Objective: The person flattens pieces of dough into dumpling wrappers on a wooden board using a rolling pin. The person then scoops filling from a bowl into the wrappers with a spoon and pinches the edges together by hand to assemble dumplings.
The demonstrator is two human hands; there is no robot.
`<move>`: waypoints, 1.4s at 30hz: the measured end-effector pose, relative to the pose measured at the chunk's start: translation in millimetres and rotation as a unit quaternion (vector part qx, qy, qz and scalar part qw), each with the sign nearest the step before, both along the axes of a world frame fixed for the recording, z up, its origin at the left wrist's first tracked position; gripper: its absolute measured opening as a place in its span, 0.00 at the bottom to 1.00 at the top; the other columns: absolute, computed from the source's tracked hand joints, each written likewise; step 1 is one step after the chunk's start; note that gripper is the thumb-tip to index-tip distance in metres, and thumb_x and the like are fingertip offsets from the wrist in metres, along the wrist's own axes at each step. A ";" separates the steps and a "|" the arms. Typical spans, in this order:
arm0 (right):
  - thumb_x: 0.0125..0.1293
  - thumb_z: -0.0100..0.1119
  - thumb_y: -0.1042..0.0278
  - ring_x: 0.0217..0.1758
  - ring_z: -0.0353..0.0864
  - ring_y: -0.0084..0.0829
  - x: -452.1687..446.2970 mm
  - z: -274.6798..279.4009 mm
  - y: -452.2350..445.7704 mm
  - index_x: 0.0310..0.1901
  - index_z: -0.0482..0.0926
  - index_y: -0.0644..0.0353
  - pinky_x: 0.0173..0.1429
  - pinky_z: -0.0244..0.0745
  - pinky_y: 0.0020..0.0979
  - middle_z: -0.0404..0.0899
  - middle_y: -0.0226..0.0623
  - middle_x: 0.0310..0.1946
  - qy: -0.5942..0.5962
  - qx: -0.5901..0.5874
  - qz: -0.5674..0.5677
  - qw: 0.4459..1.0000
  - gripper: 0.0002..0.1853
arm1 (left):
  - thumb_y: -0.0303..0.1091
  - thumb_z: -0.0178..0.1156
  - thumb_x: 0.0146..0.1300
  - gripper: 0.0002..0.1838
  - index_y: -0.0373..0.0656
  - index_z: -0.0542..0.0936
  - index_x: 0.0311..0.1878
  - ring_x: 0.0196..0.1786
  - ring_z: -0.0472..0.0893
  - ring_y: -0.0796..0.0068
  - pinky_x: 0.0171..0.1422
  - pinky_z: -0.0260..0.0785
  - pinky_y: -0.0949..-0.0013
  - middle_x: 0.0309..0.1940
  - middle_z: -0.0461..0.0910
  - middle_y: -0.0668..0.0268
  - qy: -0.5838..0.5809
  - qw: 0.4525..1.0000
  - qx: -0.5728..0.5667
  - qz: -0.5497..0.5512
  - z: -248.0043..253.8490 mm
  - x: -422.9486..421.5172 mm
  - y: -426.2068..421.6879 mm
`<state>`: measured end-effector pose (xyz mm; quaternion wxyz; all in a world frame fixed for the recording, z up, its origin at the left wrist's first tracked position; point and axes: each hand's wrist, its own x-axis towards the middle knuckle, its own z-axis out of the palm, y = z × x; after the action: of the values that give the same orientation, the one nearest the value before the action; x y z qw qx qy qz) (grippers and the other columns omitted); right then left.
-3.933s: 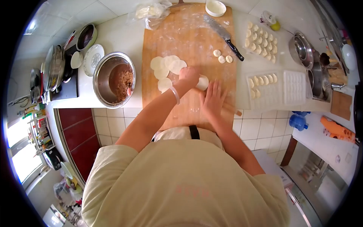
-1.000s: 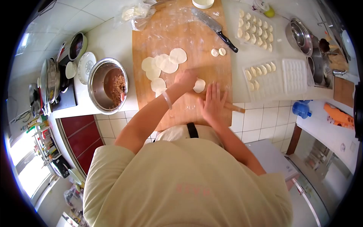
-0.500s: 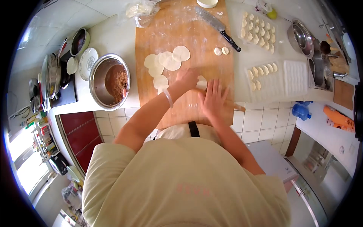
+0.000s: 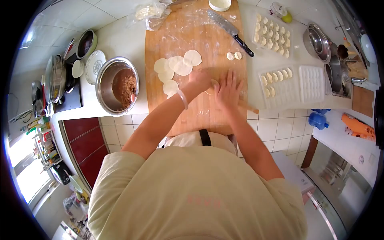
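My left hand [image 4: 200,79], a pale bracelet around its wrist, is closed at the edge of a small dough wrapper [image 4: 215,85] on the wooden board [image 4: 188,116]. My right hand [image 4: 229,91] lies flat with fingers stretched over a rolling pin [image 4: 249,107]; only the pin's right end shows clearly. The wrapper is mostly covered by both hands. Several rolled-out round wrappers [image 4: 181,65] overlap left of my left hand. Beyond my right hand sit two small dough pieces [image 4: 234,56].
Left of the board stands a metal pot [image 4: 117,86] with minced filling. A knife [image 4: 231,33] and a white bowl [image 4: 220,4] lie at the far end. On the right, trays [image 4: 276,82] hold several dumplings. Metal basins [image 4: 318,42] stand farther right.
My right hand has shifted slightly up and forward over the rolling pin, and its fingers now cover more of the wrapper. My left hand stays at the wrapper's edge.
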<state>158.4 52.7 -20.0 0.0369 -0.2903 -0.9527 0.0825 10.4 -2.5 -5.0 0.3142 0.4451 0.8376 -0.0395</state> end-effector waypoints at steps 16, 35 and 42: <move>0.68 0.47 0.51 0.77 0.50 0.47 5.6 3.0 -3.3 0.68 0.60 0.65 0.73 0.36 0.64 0.54 0.54 0.72 0.019 0.023 -0.014 0.999 0.33 | 0.38 0.58 0.60 0.10 0.52 0.84 0.44 0.50 0.82 0.61 0.51 0.74 0.60 0.44 0.84 0.63 0.068 0.996 0.025 -0.046 -3.6 -0.4 -0.1; 0.67 0.52 0.53 0.76 0.53 0.45 54.3 10.5 -50.5 0.69 0.61 0.63 0.75 0.38 0.59 0.57 0.50 0.71 0.028 -0.077 0.034 0.996 0.33 | 0.37 0.59 0.59 0.15 0.49 0.80 0.50 0.56 0.76 0.61 0.60 0.67 0.59 0.50 0.79 0.62 0.089 0.957 0.262 0.088 4.8 -44.7 20.4; 0.67 0.53 0.57 0.75 0.54 0.45 55.9 1.6 -24.9 0.64 0.67 0.58 0.74 0.39 0.61 0.57 0.49 0.71 0.037 -0.059 0.062 0.996 0.27 | 0.34 0.59 0.58 0.14 0.50 0.81 0.49 0.54 0.76 0.57 0.56 0.70 0.60 0.50 0.78 0.59 0.113 0.964 0.239 -0.028 -34.2 -15.8 119.5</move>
<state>214.2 27.8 -18.5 0.0501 -0.2289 -0.9602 0.1518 -5.4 117.0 -39.2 0.1014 0.5227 0.8402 0.1029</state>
